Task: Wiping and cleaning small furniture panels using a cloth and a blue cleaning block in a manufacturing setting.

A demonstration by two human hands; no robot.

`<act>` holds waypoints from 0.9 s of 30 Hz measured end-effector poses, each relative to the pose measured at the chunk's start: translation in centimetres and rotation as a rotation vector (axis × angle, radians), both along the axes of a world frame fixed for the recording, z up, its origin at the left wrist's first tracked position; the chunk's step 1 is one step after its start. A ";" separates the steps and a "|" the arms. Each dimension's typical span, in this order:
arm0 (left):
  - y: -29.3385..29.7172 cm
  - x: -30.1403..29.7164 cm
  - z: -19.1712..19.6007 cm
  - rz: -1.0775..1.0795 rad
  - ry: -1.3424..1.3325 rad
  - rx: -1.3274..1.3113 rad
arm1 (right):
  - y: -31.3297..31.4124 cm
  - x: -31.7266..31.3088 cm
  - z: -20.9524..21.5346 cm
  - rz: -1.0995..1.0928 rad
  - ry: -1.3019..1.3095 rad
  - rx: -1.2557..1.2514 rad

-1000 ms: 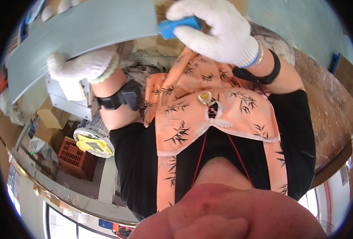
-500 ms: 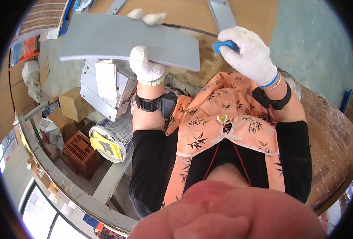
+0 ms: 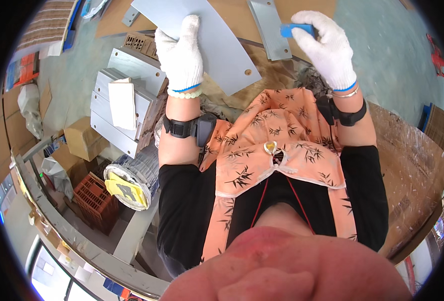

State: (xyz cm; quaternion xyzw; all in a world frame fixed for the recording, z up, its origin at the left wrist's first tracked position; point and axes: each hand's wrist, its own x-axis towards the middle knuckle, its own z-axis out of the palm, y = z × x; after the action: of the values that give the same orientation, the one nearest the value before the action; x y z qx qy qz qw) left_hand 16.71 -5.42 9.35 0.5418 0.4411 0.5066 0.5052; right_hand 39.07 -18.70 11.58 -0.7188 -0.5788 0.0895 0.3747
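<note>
My left hand [image 3: 181, 57], in a white knit glove, grips a flat light-grey panel [image 3: 219, 42] by its near-left edge, with the thumb lying on its face. The panel slants from upper left to lower right, and a hole shows near its lower right corner. On the right, my gloved right hand [image 3: 329, 50] pinches a small blue block [image 3: 293, 31] between thumb and fingers, apart from the panel. What kind of block it is I cannot make out. Between the two hands, farther off, lies a narrow stack of grey strips [image 3: 269, 27] with holes.
Left of my left forearm stands a stack of grey panels [image 3: 114, 133] with a folded white cloth [image 3: 122, 103] on top. Nearer are a round tub [image 3: 144, 173] with a yellow piece on it, a brown plastic crate [image 3: 94, 198] and a cardboard box [image 3: 84, 136].
The panel has turned from lying nearly crosswise to a steep slant, and my left hand has moved up and away with it. My right hand has shifted slightly farther away with the blue block.
</note>
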 end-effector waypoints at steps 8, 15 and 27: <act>1.3 1.4 -8.3 -0.187 0.578 -0.120 | -0.1 1.4 2.3 -0.007 0.051 0.135; 0.6 6.3 -18.5 -0.276 0.678 -0.278 | -1.7 2.6 2.9 -0.091 0.118 0.107; 5.4 12.5 -23.0 -0.436 0.361 -0.185 | -2.8 -0.1 2.6 -0.018 0.213 -0.009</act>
State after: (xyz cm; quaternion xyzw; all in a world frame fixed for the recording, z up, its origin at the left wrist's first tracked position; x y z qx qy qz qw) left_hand 29.23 -0.04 -13.66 0.6568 0.4414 0.2393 0.5626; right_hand 38.94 -21.52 14.23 -0.7120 -0.5288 0.1644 0.4317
